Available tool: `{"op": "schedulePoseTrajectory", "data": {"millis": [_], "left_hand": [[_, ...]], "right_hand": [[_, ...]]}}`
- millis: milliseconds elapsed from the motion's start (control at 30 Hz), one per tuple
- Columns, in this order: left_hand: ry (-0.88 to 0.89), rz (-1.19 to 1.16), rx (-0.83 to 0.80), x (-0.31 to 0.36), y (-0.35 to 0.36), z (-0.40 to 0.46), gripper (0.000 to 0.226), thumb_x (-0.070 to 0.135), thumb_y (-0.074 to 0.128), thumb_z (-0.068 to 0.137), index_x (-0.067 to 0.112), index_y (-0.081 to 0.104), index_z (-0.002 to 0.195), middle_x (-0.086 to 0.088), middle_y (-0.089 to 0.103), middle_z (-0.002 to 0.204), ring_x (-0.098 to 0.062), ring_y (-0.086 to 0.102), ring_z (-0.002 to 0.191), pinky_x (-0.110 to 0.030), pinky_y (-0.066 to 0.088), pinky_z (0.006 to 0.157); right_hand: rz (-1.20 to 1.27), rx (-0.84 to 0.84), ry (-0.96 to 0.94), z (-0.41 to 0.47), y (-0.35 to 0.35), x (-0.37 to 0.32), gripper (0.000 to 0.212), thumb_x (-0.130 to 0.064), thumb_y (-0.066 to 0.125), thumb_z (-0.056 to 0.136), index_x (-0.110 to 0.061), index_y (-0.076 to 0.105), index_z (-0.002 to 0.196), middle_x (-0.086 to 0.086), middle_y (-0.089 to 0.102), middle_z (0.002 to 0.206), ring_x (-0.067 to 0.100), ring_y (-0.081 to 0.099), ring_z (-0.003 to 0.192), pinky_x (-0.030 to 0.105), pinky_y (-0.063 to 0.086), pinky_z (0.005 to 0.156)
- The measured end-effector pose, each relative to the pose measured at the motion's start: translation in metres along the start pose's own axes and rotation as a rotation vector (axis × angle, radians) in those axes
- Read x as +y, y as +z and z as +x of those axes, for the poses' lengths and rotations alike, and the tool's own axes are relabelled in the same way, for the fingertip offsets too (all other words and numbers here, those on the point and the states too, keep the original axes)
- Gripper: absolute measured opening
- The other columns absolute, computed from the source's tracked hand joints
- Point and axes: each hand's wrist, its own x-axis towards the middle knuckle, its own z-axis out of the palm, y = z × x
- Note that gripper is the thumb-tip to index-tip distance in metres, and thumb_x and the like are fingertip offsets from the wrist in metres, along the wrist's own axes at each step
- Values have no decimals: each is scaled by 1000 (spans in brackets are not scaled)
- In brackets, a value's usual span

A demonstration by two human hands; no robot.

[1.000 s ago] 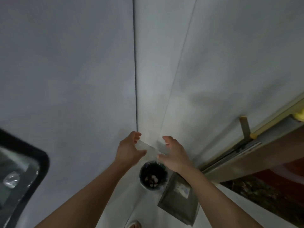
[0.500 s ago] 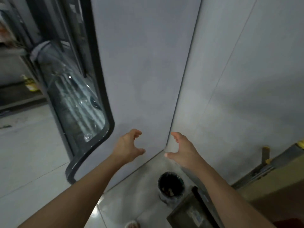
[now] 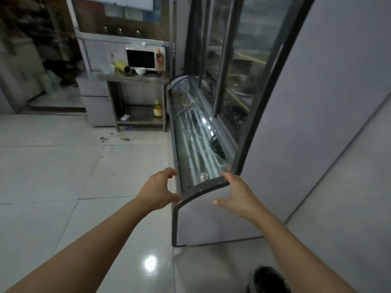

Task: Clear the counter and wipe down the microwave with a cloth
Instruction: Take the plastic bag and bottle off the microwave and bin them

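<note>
On far counter [image 3: 135,77]: white microwave [image 3: 143,59], dark door.

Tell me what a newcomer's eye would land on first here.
First, the two bare forearms reaching out, left hand and right hand empty with fingers spread, low in the middle. Next, the long glass display case running away along the right. Far back, the white microwave sits on a steel counter beside a white bowl and a yellow roll.

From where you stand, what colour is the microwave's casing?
White, with a dark door window; the microwave shows only in the head view, far off on the steel counter.
</note>
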Motion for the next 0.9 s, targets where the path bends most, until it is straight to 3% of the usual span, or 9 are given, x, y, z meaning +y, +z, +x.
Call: {"op": "schedulePoseTrajectory", "data": {"millis": [200, 300, 467, 600, 733, 800, 900], "left_hand": [[-117, 6, 92, -93, -92, -7, 70, 26, 79, 70, 25, 42, 130, 1, 50, 132, -10, 53, 96, -21, 44, 71], [-143, 38, 103, -138, -136, -4, 70, 27, 78, 71, 24, 41, 131, 1, 49, 133, -13, 53, 103, -22, 43, 74], [-184, 67, 139, -204, -204, 3, 71, 27, 77, 71, 25, 41, 131, 1, 49, 134, -16, 51, 110, -24, 47, 72], [-206, 79, 168, -241, -244, 14, 72, 27, 77, 70, 25, 40, 132, 1, 50, 133, -16, 50, 114, -24, 42, 82], [-213, 56, 194, -265, -269, 38, 72, 26, 78, 69, 26, 41, 132, 2, 51, 131, -10, 50, 99, -22, 41, 73], [-211, 43, 204, -274, -276, 56, 72, 26, 78, 69, 27, 41, 131, 2, 51, 130, -9, 48, 96, -22, 40, 72], [-205, 42, 204, -285, -283, 89, 72, 25, 78, 69, 27, 42, 130, 2, 51, 130, -9, 48, 97, -22, 40, 73]], "right_hand": [[-31, -64, -107, 55, 57, -101, 86, -26, 75, 76, -26, 24, 145, 0, 28, 148, 18, 28, 136, 31, 30, 106], [-62, -77, -143, 85, 86, -150, 86, -27, 74, 77, -27, 22, 145, -2, 24, 151, 18, 24, 138, 35, 28, 108], [-48, -79, -194, 131, 136, -223, 87, -29, 75, 76, -29, 22, 145, -7, 20, 151, 15, 18, 138, 30, 25, 107], [-46, -97, -236, 162, 163, -265, 86, -29, 74, 76, -28, 22, 144, -8, 19, 150, 13, 13, 139, 23, 22, 103], [-62, -103, -258, 199, 173, -293, 86, -30, 74, 76, -27, 22, 145, -5, 20, 149, 14, 16, 139, 25, 25, 102], [-42, -104, -262, 221, 174, -303, 85, -30, 74, 77, -27, 23, 144, -6, 20, 149, 13, 16, 138, 21, 27, 94], [-37, -81, -278, 261, 174, -310, 85, -30, 74, 76, -26, 24, 144, -6, 21, 149, 13, 17, 139, 22, 28, 96]]}}
